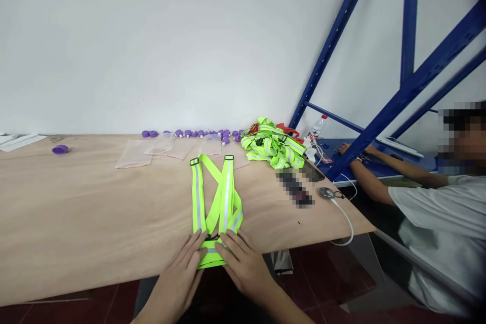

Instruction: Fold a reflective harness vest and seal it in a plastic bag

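A neon yellow-green reflective vest point(227, 195) of elastic straps lies on the wooden table, its lower band at the front edge. Silver stripes run along the straps, and black buckles show at the two upper ends. My left hand point(180, 266) rests on the left side of the lower band with fingers stretched out. On the right side, my right hand point(246, 266) lies with its fingers extended across the band and strap ends. Both thumbs are mostly hidden. A dark clip is partly visible between the fingertips.
Behind the vest are clear plastic bags point(133, 154) and several purple items point(193, 133). A pile of similar vests point(273, 147) lies at the back right, near a round metal device point(325, 193) with a white cable. Blue rack posts point(410, 25) and a seated person point(436, 212) are at right.
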Demonstrator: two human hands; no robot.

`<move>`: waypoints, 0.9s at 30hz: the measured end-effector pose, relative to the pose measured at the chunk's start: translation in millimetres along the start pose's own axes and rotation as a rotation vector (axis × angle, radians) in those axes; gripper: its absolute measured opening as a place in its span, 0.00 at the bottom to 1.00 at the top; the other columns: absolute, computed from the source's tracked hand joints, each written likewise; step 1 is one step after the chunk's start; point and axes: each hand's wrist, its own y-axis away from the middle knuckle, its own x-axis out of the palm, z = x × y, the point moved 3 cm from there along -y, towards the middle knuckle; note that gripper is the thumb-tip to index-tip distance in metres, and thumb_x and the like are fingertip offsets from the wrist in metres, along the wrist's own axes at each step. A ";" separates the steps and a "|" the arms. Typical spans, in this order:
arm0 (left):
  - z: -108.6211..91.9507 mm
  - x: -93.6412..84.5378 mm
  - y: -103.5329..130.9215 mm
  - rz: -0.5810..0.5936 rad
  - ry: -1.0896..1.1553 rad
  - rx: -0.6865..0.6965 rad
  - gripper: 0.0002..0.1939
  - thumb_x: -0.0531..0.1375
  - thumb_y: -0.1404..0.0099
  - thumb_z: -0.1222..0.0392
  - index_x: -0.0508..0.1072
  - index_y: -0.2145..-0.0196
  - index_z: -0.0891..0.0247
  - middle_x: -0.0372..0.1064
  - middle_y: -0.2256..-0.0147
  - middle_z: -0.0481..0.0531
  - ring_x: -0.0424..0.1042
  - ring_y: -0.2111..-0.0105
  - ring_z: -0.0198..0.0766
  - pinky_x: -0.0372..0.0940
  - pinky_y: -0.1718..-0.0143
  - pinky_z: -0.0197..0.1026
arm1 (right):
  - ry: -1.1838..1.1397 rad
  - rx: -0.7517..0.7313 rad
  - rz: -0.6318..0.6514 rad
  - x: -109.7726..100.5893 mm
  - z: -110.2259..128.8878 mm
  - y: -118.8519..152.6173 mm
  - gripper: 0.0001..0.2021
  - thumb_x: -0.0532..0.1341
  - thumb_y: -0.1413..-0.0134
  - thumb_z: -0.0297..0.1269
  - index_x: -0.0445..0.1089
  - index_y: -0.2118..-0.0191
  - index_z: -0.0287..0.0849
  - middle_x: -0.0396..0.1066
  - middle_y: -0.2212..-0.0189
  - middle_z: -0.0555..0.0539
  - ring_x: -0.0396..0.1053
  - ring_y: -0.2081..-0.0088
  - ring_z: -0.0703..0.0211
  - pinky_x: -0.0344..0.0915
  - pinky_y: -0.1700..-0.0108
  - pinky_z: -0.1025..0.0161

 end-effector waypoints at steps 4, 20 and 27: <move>2.1 -4.1 7.8 -0.064 -0.008 0.059 0.19 0.53 0.30 0.69 0.69 0.43 0.61 0.68 0.40 0.55 0.66 0.39 0.44 0.65 0.39 0.48 | -0.032 -0.002 -0.114 -0.4 2.4 4.0 0.17 0.53 0.33 0.30 0.70 0.43 0.43 0.75 0.47 0.44 0.70 0.43 0.55 0.63 0.36 0.53; 25.5 -23.6 -31.4 0.099 0.513 -0.390 0.15 0.48 0.24 0.53 0.73 0.56 0.58 0.76 0.60 0.52 0.75 0.61 0.42 0.71 0.59 0.42 | -0.538 0.407 0.166 -19.0 -27.2 -35.3 0.07 0.60 0.36 0.33 0.74 0.55 0.44 0.76 0.60 0.46 0.74 0.58 0.56 0.70 0.56 0.62; 46.0 2.2 -44.1 0.036 0.335 -0.393 0.13 0.50 0.25 0.54 0.73 0.58 0.60 0.72 0.59 0.55 0.71 0.59 0.47 0.68 0.57 0.50 | -0.191 0.445 0.092 3.4 -38.4 -36.9 0.17 0.66 0.41 0.41 0.73 0.48 0.43 0.72 0.56 0.41 0.72 0.54 0.48 0.72 0.52 0.52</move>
